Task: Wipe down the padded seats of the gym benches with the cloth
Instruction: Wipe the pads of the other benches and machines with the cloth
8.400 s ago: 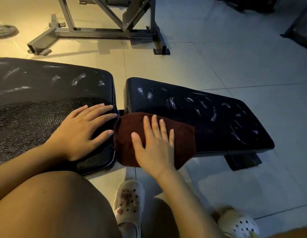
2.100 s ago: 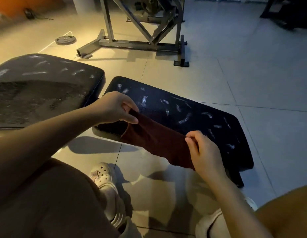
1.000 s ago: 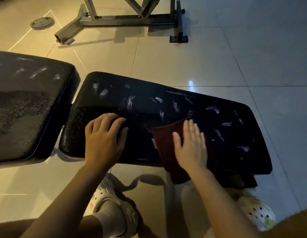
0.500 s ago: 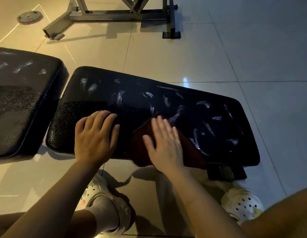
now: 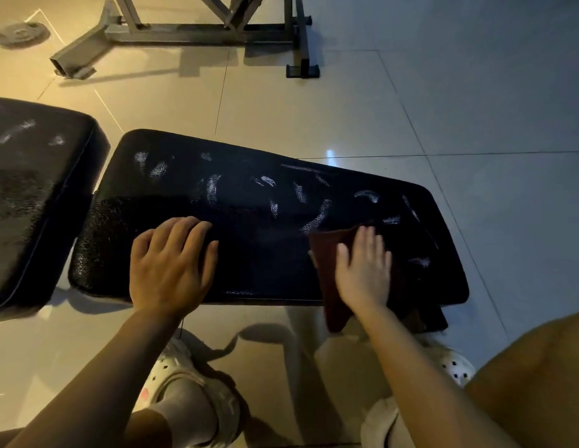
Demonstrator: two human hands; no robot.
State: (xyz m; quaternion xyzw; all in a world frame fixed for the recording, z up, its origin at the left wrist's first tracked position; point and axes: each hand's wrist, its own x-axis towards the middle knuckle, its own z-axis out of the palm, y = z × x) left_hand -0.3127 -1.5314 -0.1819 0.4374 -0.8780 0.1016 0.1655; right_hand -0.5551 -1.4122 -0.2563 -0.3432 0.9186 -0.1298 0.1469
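- My right hand [image 5: 362, 270] lies flat on the cloth [image 5: 330, 263], fingers straight and together, palm pressing it down onto the seat pad [image 5: 249, 253]. I am not gripping it, just pushing on it.
- The cloth is dark red and folded. Most of it sits under my palm and out to the thumb side. Its near end hangs over the pad's edge below my wrist.
- My left hand [image 5: 171, 266] rests open on the same pad, fingers a little spread and bent at the tips over the surface. It holds nothing; I judge it is steadying the pad.
- Here is the relation that matters. The pad's long axis runs crosswise to my forearm, from the left hand's side out past my right.
- Pale smears [image 5: 213, 189] lie beyond my fingertips, along the far half of the pad. More sit just off my little-finger side, toward the end of the pad.
- The stretch between my two hands looks dark and free of marks.
- So I judge the next stroke should go forward, away from me, and on along toward the far end.
- The right hand is clearly nearer that marked area. The left is well apart from it.
- A second pad [image 5: 32, 195] lies off past my left hand, marked on its far side too.
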